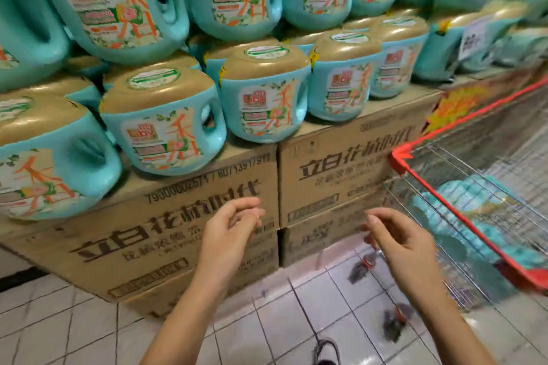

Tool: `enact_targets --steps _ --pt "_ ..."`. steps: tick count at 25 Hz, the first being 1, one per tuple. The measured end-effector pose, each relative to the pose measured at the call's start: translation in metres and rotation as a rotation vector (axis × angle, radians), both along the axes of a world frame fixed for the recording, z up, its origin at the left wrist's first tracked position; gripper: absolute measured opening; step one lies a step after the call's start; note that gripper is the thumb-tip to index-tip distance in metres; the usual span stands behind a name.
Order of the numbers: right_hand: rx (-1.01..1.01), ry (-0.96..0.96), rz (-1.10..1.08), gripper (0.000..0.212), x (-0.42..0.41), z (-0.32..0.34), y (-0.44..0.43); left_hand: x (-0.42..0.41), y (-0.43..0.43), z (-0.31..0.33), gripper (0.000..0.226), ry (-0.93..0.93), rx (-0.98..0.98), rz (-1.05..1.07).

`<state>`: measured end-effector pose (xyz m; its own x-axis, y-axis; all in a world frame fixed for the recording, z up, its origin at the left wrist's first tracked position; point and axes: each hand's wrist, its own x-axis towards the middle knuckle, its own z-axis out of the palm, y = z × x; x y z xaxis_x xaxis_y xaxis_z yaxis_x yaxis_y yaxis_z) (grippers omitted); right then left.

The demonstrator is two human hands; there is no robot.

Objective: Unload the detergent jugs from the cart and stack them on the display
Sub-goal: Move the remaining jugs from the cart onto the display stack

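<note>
The display (261, 92) fills the view from nine o'clock through twelve to two: teal Liby detergent jugs with gold caps, two tiers high, the upper tier resting on the caps of the lower. Below them, from eight to three o'clock, stand the brown cardboard cartons (133, 231) that serve as the base. At four o'clock is the wire shopping cart (400, 161) with its red rim, and the remaining cart jugs (468, 192) show as teal shapes through the mesh (too blurred to count). Both hands hang near six o'clock in front of the cartons. The left hand (228, 231) holds nothing, its fingers loosely bent toward the thumb. The right hand (397, 240), closer to the cart, is likewise empty and softly curled.

This looks like the gap between one jug and another, with unloading unfinished. The next move probably calls for reaching toward four o'clock, gripping a jug by its moulded handle, lifting it clear of the rim and seating it squarely on the caps below.
</note>
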<state>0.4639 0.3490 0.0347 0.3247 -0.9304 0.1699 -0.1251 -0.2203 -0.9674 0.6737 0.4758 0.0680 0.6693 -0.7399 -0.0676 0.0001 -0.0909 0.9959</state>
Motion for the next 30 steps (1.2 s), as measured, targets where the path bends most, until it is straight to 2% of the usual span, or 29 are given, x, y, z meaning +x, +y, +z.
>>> enact_targets --steps 7,12,18,22,25,30 --pt "0.353 0.177 -0.293 0.013 -0.175 -0.071 0.075 -0.117 0.004 -0.101 0.014 0.099 0.366 -0.324" --pt "0.489 0.287 -0.400 0.012 -0.286 -0.092 0.085 -0.201 -0.035 -0.131 0.014 0.062 0.452 -0.458" --pt "0.449 0.369 -0.409 0.013 -0.390 -0.083 0.035 -0.312 -0.106 -0.122 0.014 0.085 0.327 -0.435" --pt "0.405 0.301 -0.413 0.015 -0.430 -0.069 -0.017 -0.357 -0.168 -0.102 0.020 0.111 0.202 -0.428" --pt "0.303 0.261 -0.415 0.016 -0.450 -0.057 -0.083 -0.371 -0.232 -0.089 0.021 0.084 0.085 -0.389" --pt "0.108 0.155 -0.428 0.023 -0.466 -0.020 -0.234 -0.397 -0.357 -0.072 0.017 0.074 0.023 -0.295"
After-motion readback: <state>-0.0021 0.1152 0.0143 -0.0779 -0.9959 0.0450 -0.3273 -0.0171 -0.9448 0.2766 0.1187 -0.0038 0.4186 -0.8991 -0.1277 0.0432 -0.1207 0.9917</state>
